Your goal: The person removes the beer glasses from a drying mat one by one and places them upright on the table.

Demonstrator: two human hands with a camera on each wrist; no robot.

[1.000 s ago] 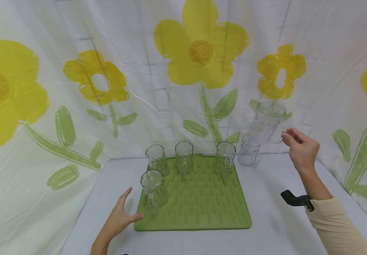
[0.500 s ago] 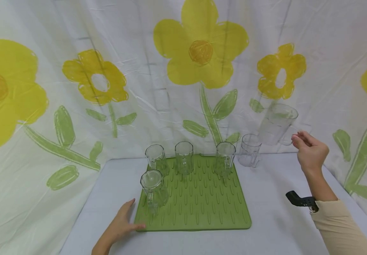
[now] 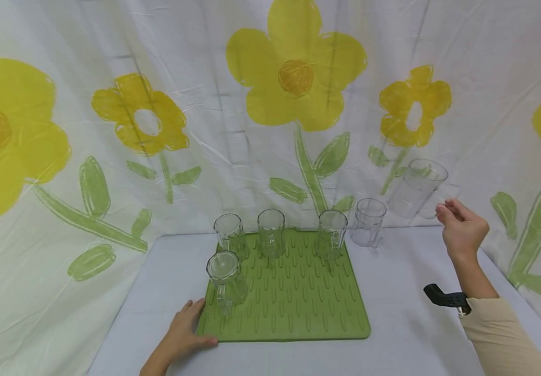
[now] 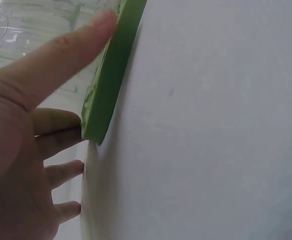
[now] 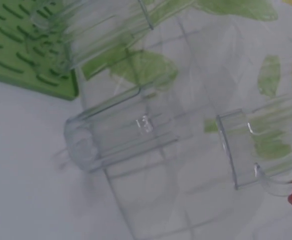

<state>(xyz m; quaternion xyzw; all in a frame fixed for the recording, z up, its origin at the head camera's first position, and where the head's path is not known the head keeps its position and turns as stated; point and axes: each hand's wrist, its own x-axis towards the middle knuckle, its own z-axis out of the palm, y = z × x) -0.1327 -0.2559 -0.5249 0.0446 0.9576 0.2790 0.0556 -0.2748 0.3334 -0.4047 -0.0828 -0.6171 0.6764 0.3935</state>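
The left hand (image 3: pixel 183 330), thumb spread from its fingers, touches the near left corner of the mat (image 3: pixel 298 308); the left wrist view shows its thick side. Four mugs (image 3: pixel 271 232) stand on it, a fifth mug (image 3: pixel 368 223) beside it. The right hand (image 3: pixel 465 228) pinches a sixth mug (image 3: pixel 416 189) by its handle, tilted before the curtain (image 3: pixel 195 62).

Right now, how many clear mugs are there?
6. On the green mat: back left mug, back middle mug, back right mug, nearer left mug. Right of it, a fifth mug stands on the table. The right hand holds the sixth mug.
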